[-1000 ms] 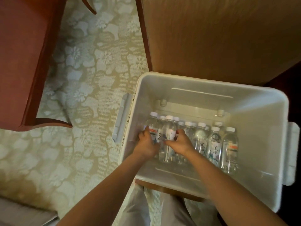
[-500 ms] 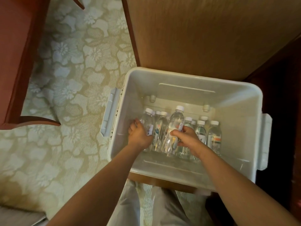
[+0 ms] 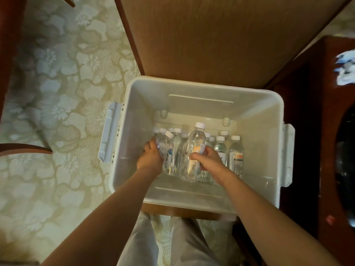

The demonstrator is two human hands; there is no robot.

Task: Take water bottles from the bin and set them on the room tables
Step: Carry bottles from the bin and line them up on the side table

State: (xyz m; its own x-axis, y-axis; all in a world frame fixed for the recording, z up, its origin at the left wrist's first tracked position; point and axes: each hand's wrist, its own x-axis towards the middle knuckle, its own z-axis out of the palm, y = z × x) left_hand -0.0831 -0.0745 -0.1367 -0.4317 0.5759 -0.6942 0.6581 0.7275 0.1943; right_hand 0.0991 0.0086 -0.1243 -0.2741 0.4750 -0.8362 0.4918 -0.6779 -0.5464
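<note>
Closest to me, the person's legs in pale trousers [image 3: 188,242] stand on the floral carpet [image 3: 57,112], and two bare forearms reach down into the white plastic bin [image 3: 201,87]. The right hand [image 3: 210,160] has thumb and fingers wrapped round the raised bottle [image 3: 196,143], a clear one with a white cap, tilted and sitting higher than its neighbours. The left hand [image 3: 150,157] curls round the end bottle [image 3: 164,145] at the left of the row, which leans a little. The other bottles [image 3: 236,152] stand upright, packed close together across the middle of the bin floor, white caps up. A grey latch handle [image 3: 109,131] sticks out from the bin's left side, with another on the right. Beyond the bin rises a tan wooden panel [image 3: 211,35]. A dark wooden table [image 3: 311,121] sits just to the bin's right, and a reddish chair [image 3: 7,64] stands well off to the left.
</note>
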